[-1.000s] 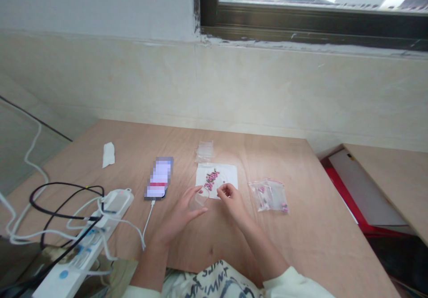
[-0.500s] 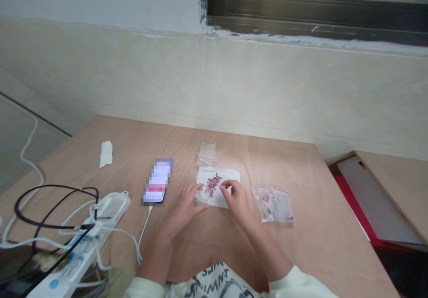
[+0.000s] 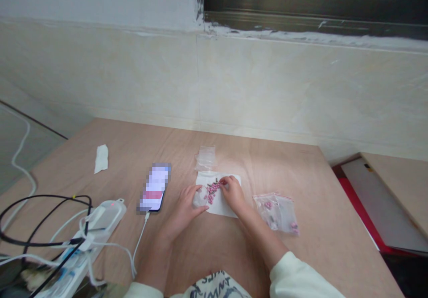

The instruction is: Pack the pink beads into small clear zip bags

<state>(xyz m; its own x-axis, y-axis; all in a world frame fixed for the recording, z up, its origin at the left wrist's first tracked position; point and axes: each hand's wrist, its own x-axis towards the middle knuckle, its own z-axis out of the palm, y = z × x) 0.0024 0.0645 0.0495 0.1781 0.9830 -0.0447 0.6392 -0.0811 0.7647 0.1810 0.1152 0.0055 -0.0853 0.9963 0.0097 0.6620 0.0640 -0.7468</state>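
Clear plastic piece [image 3: 200, 196] held against the white sheet [image 3: 222, 206] by the left hand [image 3: 181, 211], fingers curved over it. Right hand [image 3: 233, 195] pinched, fingertips [image 3: 224, 180] on the upper end of the pink bead cluster [image 3: 211, 192]; whether a bead is gripped cannot be told. Clear bag [image 3: 206, 157] just above the sheet, bag of pink pieces [image 3: 277, 213] to the right, pixelated phone [image 3: 154, 187] to the left, all on the wooden counter [image 3: 267, 262]. No legible writing or brand
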